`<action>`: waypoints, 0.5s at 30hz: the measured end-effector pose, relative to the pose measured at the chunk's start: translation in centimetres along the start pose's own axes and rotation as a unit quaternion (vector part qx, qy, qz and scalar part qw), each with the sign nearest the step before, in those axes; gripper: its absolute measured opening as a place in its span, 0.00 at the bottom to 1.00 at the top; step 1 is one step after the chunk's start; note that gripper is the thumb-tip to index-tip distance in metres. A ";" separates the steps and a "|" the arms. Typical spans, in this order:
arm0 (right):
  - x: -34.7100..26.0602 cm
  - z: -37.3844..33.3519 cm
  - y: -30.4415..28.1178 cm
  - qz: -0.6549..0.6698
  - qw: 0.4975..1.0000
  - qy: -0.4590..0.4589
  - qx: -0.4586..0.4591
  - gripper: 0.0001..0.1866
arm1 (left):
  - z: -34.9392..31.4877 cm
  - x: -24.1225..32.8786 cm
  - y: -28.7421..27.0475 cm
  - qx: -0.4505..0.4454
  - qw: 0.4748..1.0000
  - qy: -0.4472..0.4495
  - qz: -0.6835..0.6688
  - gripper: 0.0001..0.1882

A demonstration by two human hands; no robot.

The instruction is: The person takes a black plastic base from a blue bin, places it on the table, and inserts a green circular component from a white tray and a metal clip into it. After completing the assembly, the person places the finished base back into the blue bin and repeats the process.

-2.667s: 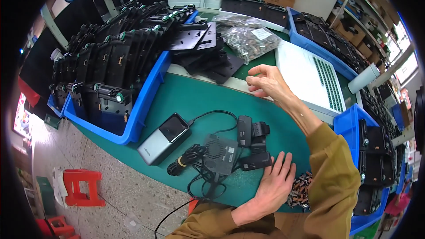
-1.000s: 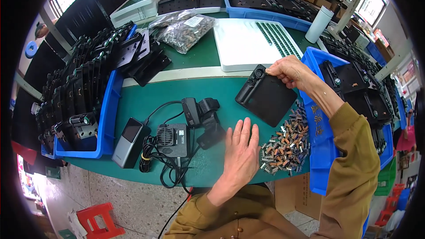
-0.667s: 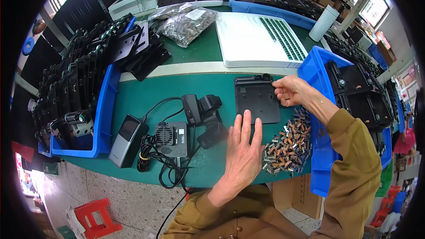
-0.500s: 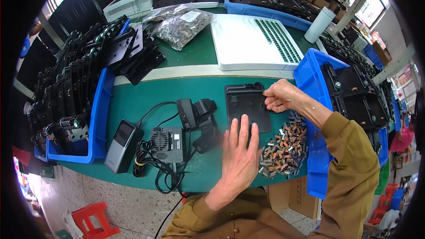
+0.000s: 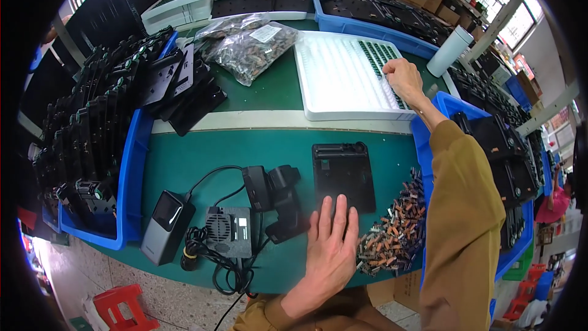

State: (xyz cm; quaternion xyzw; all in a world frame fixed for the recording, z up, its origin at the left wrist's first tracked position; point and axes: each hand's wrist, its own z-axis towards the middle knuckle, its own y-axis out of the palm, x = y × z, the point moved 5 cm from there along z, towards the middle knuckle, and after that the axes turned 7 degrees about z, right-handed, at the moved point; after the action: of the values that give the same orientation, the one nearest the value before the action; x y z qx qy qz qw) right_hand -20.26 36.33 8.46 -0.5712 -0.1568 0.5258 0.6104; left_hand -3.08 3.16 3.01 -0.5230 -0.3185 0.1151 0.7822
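Right hand [image 5: 404, 79] moved to tray [image 5: 361, 116] on green tabletop [image 5: 263, 96].

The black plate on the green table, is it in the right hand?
No, the right hand is over the white tray, away from the black plate lying on the green table.

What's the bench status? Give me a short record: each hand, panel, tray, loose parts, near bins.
Left hand: fingers extended, fingertips at the near edge of the black panel
Right hand: fingers curled over the green rows of the white tray; any grip unclear
Panel: flat on the green bench top
Tray: beyond the panel, green rows toward its right side
Loose parts: piled right of the panel
Left blue bin: packed with black panels
Right blue bin: holds black panels too
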 end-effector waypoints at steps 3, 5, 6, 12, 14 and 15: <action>1.2 0.6 2.1 -0.017 1.000 -0.026 -0.003 0.10 | 0.0 0.0 0.3 -0.004 1.000 -0.001 -0.005 0.26; 1.5 0.9 2.7 -0.025 0.998 -0.054 0.016 0.09 | 0.1 0.1 0.2 -0.014 1.000 0.004 0.005 0.26; 1.2 1.1 2.7 -0.030 0.997 -0.067 0.026 0.08 | 0.2 0.1 0.2 -0.015 1.000 0.002 0.004 0.26; 0.6 1.6 3.4 -0.063 0.983 -0.167 0.049 0.05 | 0.6 -0.1 0.1 -0.028 0.999 -0.001 0.017 0.26; 0.3 1.8 3.6 -0.079 0.981 -0.172 0.041 0.05 | 0.6 -0.1 0.0 -0.023 1.000 -0.003 0.018 0.26; 0.2 1.9 3.4 -0.077 0.981 -0.174 0.042 0.05 | 0.5 0.0 -0.2 -0.019 1.000 -0.003 0.017 0.26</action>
State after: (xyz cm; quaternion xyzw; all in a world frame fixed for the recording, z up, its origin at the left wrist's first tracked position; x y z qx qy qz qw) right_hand -23.24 36.83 5.98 -0.4309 -0.2816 0.5745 0.6364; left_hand -3.43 3.42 3.27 -0.5426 -0.3138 0.1238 0.7693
